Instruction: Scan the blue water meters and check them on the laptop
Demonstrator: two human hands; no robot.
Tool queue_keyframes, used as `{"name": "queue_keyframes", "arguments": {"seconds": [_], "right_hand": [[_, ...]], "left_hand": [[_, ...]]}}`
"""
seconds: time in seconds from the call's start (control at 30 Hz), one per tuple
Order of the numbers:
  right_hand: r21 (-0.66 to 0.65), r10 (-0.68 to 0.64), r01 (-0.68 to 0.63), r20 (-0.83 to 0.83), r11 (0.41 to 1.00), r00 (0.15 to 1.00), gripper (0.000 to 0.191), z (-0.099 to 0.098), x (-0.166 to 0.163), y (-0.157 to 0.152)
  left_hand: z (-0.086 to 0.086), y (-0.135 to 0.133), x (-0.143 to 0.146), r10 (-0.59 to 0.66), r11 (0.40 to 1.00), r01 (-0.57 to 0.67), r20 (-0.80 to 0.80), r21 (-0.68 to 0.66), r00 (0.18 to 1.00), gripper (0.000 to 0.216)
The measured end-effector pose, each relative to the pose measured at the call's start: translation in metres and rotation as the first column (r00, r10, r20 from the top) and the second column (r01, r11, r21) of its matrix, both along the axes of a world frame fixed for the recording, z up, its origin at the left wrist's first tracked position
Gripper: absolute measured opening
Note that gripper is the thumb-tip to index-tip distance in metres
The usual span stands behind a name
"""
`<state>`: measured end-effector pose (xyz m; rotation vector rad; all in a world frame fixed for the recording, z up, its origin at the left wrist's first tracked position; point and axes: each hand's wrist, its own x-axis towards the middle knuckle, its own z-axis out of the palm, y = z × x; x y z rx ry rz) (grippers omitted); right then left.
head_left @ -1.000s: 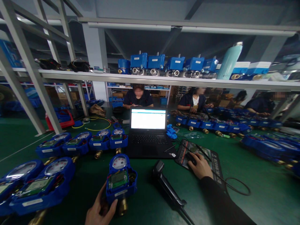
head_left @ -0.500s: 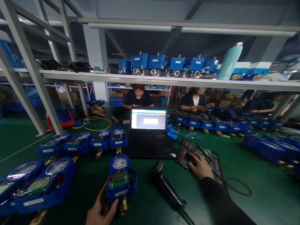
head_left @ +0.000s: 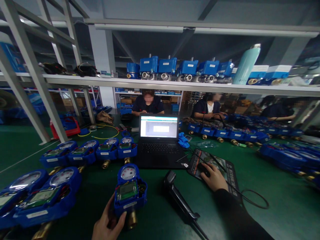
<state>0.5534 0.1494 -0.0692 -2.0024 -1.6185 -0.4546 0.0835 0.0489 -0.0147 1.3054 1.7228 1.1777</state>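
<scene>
Water meter (head_left: 130, 193), one, blue-cased: rests on the green tabletop (head_left: 155, 215), nearer the wearer than the laptop (head_left: 160, 148) and left of the barcode scanner (head_left: 180, 200). Round dial (head_left: 128, 173) at the far end; display (head_left: 126, 191) exposed in the middle; brass pipe end (head_left: 132, 220) pointing toward the wearer.

Handling, as judged: compact but probably heavy, the brass giving much of the weight; case stiff, its smooth plastic perhaps slightly slippery; display and wires (head_left: 142, 187) fragile. Best hold: the lower side walls of the case or the brass, fingers clear of the open electronics.

Left hand (head_left: 103, 225): pinching the meter's near left corner, thumb at the front wall, fingers along the left side and partly hidden. Right hand (head_left: 215, 178): curled over a computer mouse (head_left: 204, 170), on a printed mouse pad (head_left: 231, 170).

Containers: the meter's case, open on top, holding display and wires. Neighbouring meters (head_left: 107, 150), in rows at left, likewise open. Red bin (head_left: 73, 132), farther back at left beside a metal upright (head_left: 47, 103), holding blue pieces too dim to identify. Turquoise bottle (head_left: 247, 66), on the shelf (head_left: 160, 84), capped, contents hidden. Blue box-shaped housings (head_left: 149, 64), same shelf, interiors not visible.
</scene>
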Motion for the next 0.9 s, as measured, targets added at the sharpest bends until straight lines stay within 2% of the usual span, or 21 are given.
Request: {"name": "queue_keyframes", "arguments": {"seconds": [0.37, 0.63, 0.9], "right_hand": [[0.029, 0.001, -0.001, -0.005, 1.0, 1.0, 0.044, -0.0014, 0.001, 0.0], [0.045, 0.008, -0.008, -0.002, 0.999, 1.0, 0.045, -0.0032, 0.0026, 0.0012], [0.068, 0.001, 0.0, -0.021, 0.998, 1.0, 0.044, -0.0026, 0.0015, 0.0012]], "left_hand": [[-0.0018, 0.0014, -0.0029, 0.003, 1.0, -0.003, -0.003, 0.001, 1.0, 0.096], [0.0034, -0.0003, 0.0, -0.006, 1.0, 0.006, 0.021, -0.01, 1.0, 0.101], [-0.0028, 0.0016, -0.0037, -0.008, 1.0, 0.008, -0.03, 0.001, 1.0, 0.1]]}}
